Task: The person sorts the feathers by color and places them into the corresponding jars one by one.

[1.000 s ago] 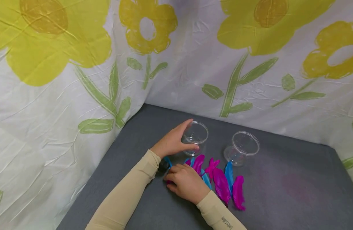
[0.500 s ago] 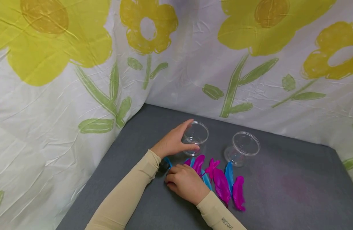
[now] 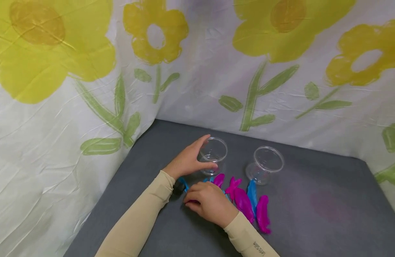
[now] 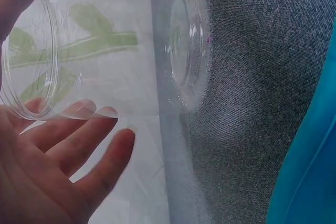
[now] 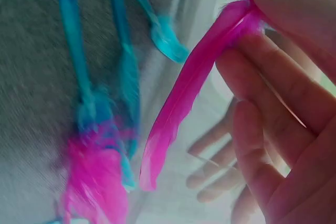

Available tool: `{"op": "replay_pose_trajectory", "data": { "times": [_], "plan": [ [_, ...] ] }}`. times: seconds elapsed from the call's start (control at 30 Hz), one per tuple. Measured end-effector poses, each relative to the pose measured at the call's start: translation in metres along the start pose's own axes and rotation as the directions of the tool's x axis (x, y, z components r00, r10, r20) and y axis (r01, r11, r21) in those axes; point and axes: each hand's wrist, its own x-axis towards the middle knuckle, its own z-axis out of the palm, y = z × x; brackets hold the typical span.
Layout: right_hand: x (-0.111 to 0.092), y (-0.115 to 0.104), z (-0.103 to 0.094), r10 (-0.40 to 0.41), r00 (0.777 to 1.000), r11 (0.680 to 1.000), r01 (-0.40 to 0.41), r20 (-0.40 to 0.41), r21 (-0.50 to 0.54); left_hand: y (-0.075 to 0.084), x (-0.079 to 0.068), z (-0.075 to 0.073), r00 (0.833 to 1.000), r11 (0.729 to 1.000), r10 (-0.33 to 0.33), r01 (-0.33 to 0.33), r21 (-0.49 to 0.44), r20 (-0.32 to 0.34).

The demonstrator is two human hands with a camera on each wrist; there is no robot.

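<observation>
Nearest to me, my right hand (image 3: 211, 203) pinches the end of a pink feather (image 5: 189, 93) between thumb and finger, just over the worktop (image 3: 306, 225); in the head view the hand itself hides that feather. Beside and beyond it the loose feathers (image 3: 244, 205), pink and blue, lie in an uneven row, some touching or overlapping, and I can't count those under my hand. Farther off, my left hand (image 3: 186, 162) holds the left cup (image 3: 213, 159), thumb on the near side and fingers round the far side. This clear cup stands upright, its top uncovered, and I see nothing in it. Well to its right, the right cup (image 3: 265, 166), also clear and uncovered, stands untouched behind the row; I make out no feather inside. Judging by this, I'm at an early point: one feather is in my grasp, while the others lie out on the worktop. Behind everything hangs a flowered cloth (image 3: 197, 96).
</observation>
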Motion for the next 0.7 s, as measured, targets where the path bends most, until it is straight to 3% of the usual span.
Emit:
{"op": "replay_pose_trajectory", "data": {
  "times": [0.37, 0.53, 0.7],
  "plan": [
    [-0.008, -0.003, -0.028, 0.073, 0.997, 0.973, -0.064, -0.034, 0.221, 0.000, -0.006, 0.002, 1.000, 1.000, 0.000, 0.000, -0.025, -0.011],
    [-0.012, 0.001, -0.045, 0.060, 0.995, 0.974, -0.041, -0.082, 0.225, 0.000, -0.010, 0.006, 1.000, 0.999, 0.007, -0.007, -0.036, -0.015],
    [-0.004, 0.009, -0.069, 0.032, 0.990, 0.977, -0.001, -0.139, 0.215, 0.002, -0.004, 0.002, 0.999, 0.999, 0.042, -0.042, -0.026, -0.020]
  ]
}}
